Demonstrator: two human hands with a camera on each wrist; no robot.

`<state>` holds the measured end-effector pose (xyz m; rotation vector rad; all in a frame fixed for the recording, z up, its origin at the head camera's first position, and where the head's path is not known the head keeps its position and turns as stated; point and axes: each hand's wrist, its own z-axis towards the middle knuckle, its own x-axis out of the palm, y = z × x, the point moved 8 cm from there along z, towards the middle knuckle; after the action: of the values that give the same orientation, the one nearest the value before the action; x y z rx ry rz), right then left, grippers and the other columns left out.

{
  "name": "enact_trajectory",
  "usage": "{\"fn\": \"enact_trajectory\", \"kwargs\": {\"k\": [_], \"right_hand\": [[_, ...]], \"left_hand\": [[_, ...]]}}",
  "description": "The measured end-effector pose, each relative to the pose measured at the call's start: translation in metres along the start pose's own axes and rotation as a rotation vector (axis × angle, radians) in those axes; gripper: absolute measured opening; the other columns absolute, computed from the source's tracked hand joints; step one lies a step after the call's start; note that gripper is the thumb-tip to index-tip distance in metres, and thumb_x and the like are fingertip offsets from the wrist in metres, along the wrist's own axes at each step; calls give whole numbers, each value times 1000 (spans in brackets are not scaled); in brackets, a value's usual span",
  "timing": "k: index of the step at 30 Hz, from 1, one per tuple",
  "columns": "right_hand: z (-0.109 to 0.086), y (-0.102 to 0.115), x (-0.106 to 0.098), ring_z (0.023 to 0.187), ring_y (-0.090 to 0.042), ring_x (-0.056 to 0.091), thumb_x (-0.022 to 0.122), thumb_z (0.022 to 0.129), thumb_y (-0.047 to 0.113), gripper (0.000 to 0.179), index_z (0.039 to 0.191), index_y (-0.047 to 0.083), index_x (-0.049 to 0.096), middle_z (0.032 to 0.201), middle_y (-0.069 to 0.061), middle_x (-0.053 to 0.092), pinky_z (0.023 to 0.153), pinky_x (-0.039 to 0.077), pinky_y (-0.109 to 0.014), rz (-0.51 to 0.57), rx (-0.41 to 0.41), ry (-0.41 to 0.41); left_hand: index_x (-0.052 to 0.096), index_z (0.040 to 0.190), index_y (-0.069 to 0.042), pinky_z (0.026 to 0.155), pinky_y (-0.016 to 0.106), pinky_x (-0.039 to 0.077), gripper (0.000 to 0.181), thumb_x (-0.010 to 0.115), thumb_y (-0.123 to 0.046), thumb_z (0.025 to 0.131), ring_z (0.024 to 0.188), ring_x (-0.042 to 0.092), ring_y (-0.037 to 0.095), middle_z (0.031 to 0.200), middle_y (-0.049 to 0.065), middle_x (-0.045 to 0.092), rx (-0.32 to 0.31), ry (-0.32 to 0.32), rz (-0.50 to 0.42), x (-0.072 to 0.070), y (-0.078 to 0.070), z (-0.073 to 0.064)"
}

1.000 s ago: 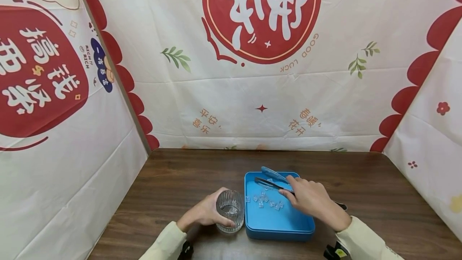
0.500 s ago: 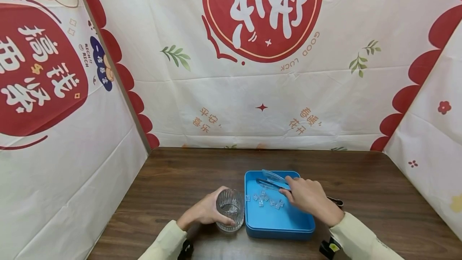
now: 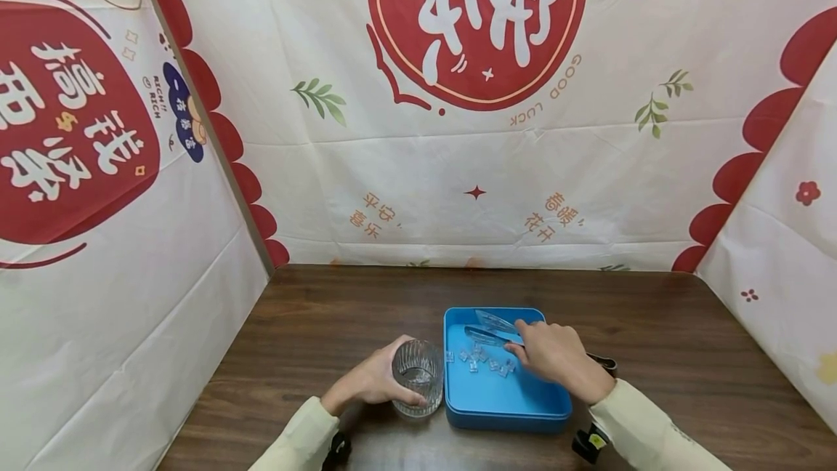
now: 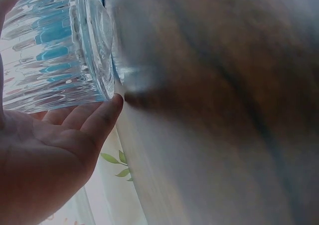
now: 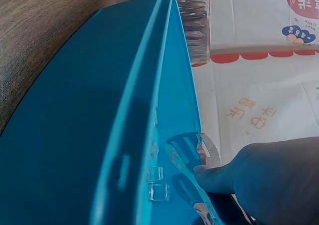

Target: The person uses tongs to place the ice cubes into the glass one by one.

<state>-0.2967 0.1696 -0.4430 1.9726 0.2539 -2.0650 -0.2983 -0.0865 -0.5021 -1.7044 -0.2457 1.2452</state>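
Observation:
My left hand (image 3: 374,379) grips a clear ribbed glass (image 3: 418,378) that stands upright on the table, close against the tray's left side. In the left wrist view, the fingers (image 4: 102,117) lie along the side of the glass (image 4: 55,50). My right hand (image 3: 554,355) holds metal tongs (image 3: 495,321) over the far part of a blue tray (image 3: 523,402). The tongs' two arms are spread apart, tips inside the tray. Several small clear cubes (image 3: 474,356) lie in the tray, some near the tips. Whether anything sits between the tips cannot be made out.
A dark wooden table (image 3: 327,311) carries everything. White printed cloth (image 3: 418,166) hangs behind the table and along both sides. The tray's raised rim (image 5: 164,40) stands between the right hand's tongs and the glass.
My right hand and forearm have shifted slightly left, and the tongs' tips have dropped a little and come slightly closer together. The left hand and glass have stayed put.

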Motion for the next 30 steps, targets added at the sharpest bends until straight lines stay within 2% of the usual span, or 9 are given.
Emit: {"fn": "enact_trajectory", "kwargs": {"k": [12, 21, 30], "right_hand": [[4, -1, 7, 53, -16, 52, 64, 95, 39, 41, 116, 4, 63, 78, -8, 63, 44, 42, -31, 26, 29, 41], [3, -1, 11, 54, -17, 55, 64, 95, 38, 42, 120, 3, 64, 90, -12, 69, 46, 46, -34, 31, 22, 28], [4, -1, 10, 52, -17, 53, 63, 96, 36, 42, 119, 1, 64, 85, -13, 68, 44, 44, -33, 32, 25, 6]], "left_hand": [[47, 132, -23, 83, 30, 51, 79, 90, -40, 68, 100, 61, 15, 113, 0, 63, -6, -5, -2, -1, 0, 0], [46, 133, -23, 85, 31, 51, 82, 90, -42, 67, 101, 61, 14, 113, -2, 62, -19, -6, -1, 0, 3, -1], [47, 133, -23, 84, 30, 51, 81, 91, -40, 67, 100, 62, 15, 113, 1, 63, -12, -7, -9, 0, 3, 0]]}}
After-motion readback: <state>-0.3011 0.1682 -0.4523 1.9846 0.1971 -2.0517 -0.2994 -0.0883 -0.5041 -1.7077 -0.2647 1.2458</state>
